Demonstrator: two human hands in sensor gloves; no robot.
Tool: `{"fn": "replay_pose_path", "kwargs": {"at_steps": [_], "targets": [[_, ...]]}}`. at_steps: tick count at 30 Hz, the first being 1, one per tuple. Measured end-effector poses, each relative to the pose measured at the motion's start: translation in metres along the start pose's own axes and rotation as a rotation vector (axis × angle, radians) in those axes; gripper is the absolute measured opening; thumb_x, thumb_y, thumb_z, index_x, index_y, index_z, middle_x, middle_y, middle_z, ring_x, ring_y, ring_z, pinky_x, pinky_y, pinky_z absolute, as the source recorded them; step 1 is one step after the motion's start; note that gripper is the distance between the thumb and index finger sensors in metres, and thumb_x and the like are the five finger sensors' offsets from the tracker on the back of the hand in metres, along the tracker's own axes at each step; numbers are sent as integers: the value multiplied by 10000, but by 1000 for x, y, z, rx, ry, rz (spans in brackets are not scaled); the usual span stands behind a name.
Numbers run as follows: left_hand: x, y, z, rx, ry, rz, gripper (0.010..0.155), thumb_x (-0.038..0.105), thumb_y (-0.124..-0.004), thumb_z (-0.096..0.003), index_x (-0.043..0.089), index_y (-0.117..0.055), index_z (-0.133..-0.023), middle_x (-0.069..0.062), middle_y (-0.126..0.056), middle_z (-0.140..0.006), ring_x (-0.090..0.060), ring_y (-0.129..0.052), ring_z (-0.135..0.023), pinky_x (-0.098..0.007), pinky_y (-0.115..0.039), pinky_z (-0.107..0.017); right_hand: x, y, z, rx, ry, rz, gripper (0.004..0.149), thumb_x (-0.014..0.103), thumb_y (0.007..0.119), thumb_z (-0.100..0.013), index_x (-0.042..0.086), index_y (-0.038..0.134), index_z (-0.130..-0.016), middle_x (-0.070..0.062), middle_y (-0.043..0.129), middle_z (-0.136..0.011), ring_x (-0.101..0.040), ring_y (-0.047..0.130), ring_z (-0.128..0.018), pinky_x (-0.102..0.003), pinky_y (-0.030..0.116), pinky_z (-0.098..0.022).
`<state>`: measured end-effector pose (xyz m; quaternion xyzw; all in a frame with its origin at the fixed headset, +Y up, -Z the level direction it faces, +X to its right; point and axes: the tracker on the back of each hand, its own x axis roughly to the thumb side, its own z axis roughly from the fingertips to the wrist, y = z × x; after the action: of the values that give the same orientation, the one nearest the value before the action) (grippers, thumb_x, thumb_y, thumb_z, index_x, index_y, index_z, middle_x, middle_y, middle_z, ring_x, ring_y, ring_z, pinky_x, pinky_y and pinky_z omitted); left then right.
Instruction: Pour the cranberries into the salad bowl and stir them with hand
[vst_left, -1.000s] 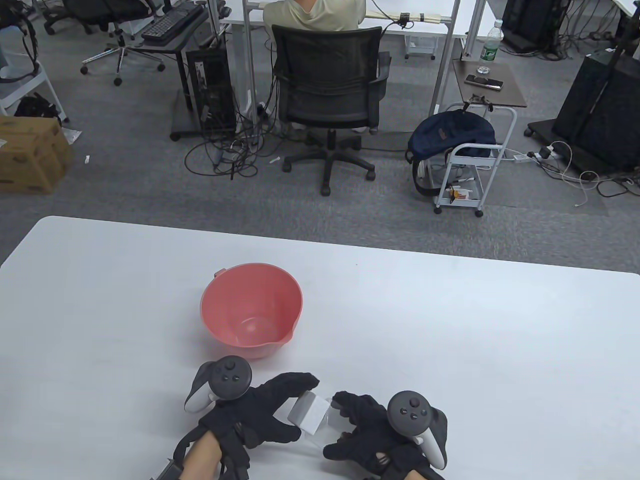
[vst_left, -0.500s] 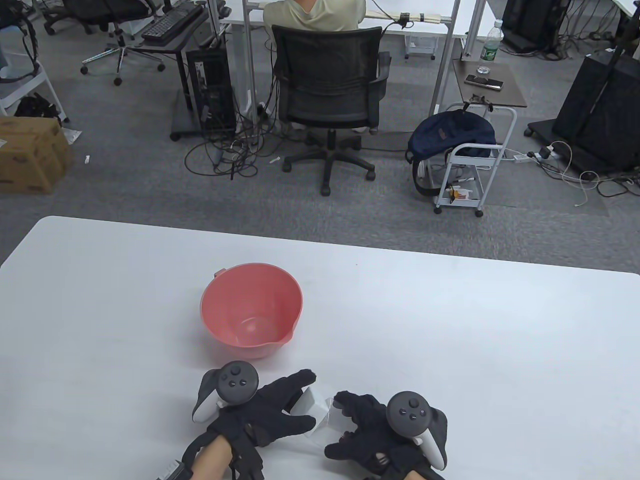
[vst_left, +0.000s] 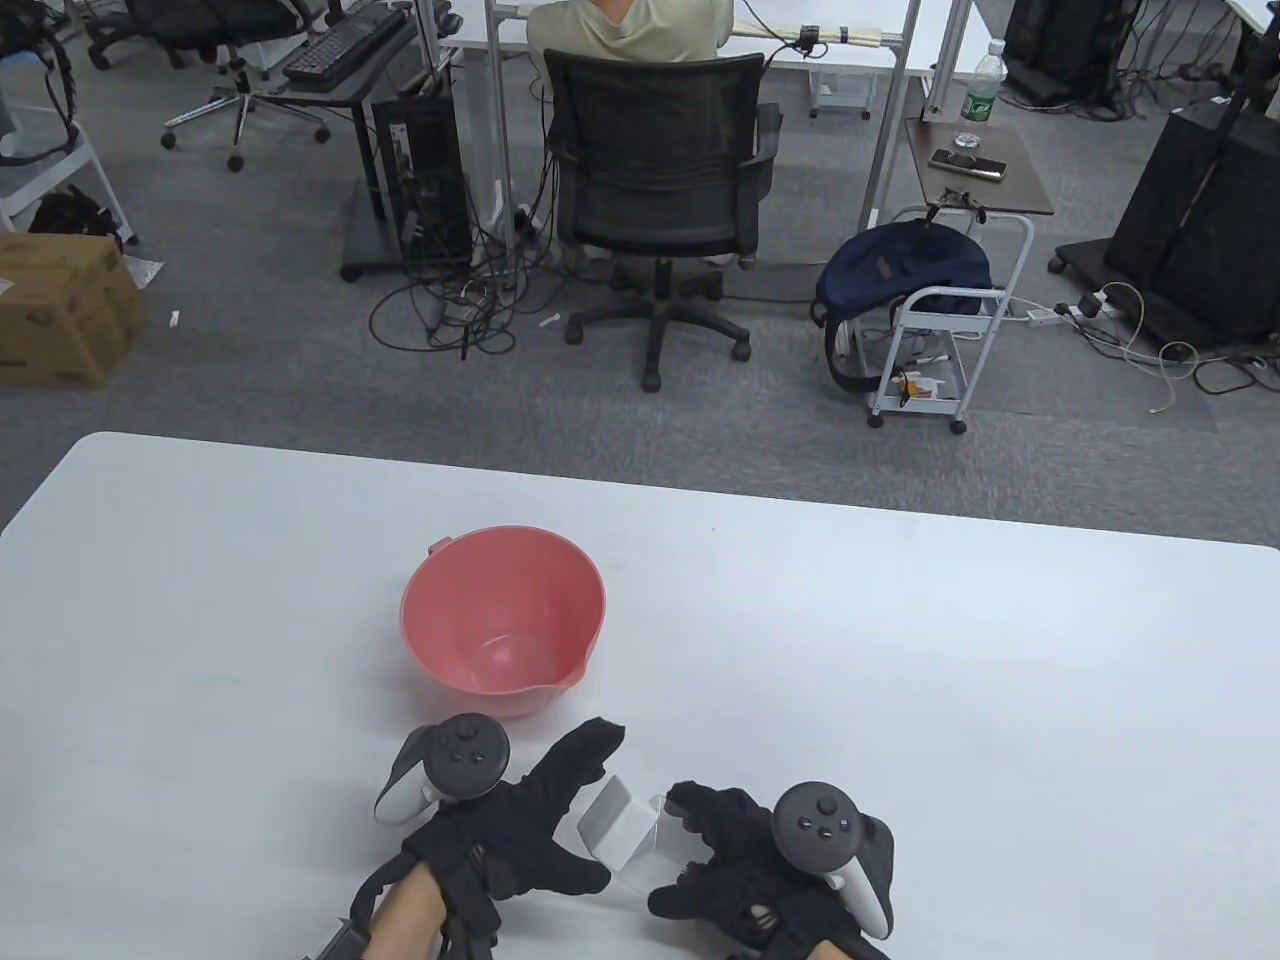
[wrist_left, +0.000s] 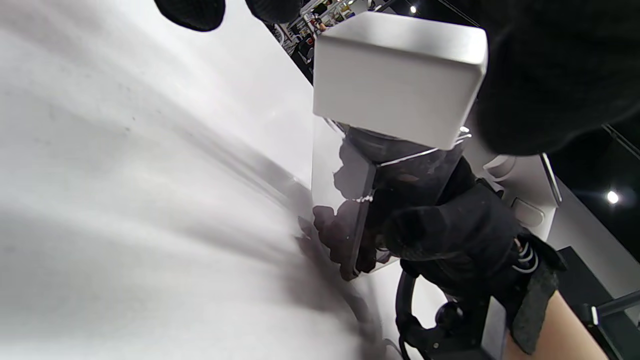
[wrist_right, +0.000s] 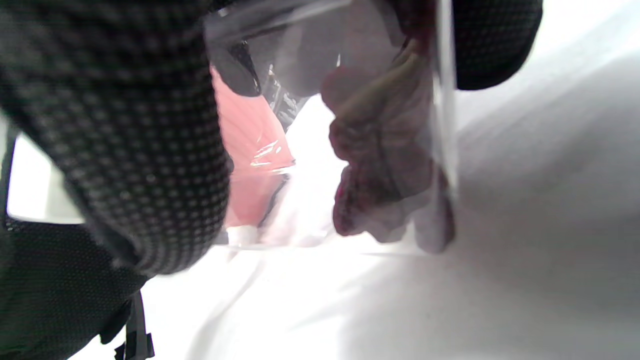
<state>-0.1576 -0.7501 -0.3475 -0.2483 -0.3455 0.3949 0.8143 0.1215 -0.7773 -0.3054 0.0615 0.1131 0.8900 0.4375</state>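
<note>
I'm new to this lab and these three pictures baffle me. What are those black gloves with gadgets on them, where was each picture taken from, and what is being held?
No robot here: a person's two hands in black sensor gloves, each with a tracker strapped to its back. The big picture looks down on the white table; the other two come from a camera on each wrist.

On the table stands an empty pink plastic bowl. Nearer the person, the right hand grips a clear plastic container with dark red cranberries inside. The left hand is at its white square lid, thumb against one side in the left wrist view and fingers stretched past it; whether the lid is already loose I cannot tell.
</note>
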Motion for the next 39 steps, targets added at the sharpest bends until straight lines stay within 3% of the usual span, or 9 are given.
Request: {"fn": "replay_pose_path", "kwargs": {"at_steps": [4, 6, 10, 19, 29, 39], "targets": [[5, -3, -2, -23, 0, -33, 1030, 459, -1034, -472, 708, -199, -1021, 252, -177, -1266, -325, -360, -1213, -599, -463, -840, 0, 1, 0, 7, 2, 3, 931, 509, 1136, -189, 395, 656, -978, 24, 714, -980, -268, 723, -867, -496, 821, -498], [5, -5, -4, -17, 5, -51, 989, 446, -1027, -478, 713, -246, -1023, 270, -253, -1269, -309, -401, -1211, -593, -477, -838, 0, 0, 1, 6, 2, 3, 930, 509, 1136, -189, 396, 656, -978, 24, 719, -974, -269, 723, -867, -497, 821, -499], [5, -4, -4, 43, 17, -74, 916, 505, -1013, -461, 703, -324, -1031, 267, -384, -1249, -304, -525, -1175, -577, -505, -830, -1, 0, 0, 8, 4, 1, 932, 507, 1136, -189, 394, 655, -979, 24, 716, -978, -269, 723, -868, -498, 820, -500], [3, 10, 8, 225, -11, 1, 903, 691, -995, -379, 609, -433, -1081, 184, -575, -1174, -248, -725, -1073, -557, -574, -808, 0, 0, 0, -12, -10, -16, 929, 507, 1135, -190, 405, 651, -976, 30, 713, -981, -265, 722, -875, -503, 815, -513], [13, 67, 62, 552, -86, 112, 898, 755, -971, -369, 534, -511, -1107, 99, -657, -1124, -194, -797, -968, -509, -626, -786, -2, -2, 0, -18, -1, -32, 929, 509, 1133, -194, 403, 646, -979, 30, 710, -983, -265, 722, -877, -502, 815, -515], [-38, 101, 123, 918, 234, 68, 884, 727, -978, -384, 554, -495, -1104, 97, -607, -1141, -217, -720, -1016, -536, -580, -800, -2, -2, -1, -14, -8, -32, 928, 513, 1131, -194, 408, 647, -979, 30, 709, -984, -265, 723, -876, -501, 816, -515]]}}
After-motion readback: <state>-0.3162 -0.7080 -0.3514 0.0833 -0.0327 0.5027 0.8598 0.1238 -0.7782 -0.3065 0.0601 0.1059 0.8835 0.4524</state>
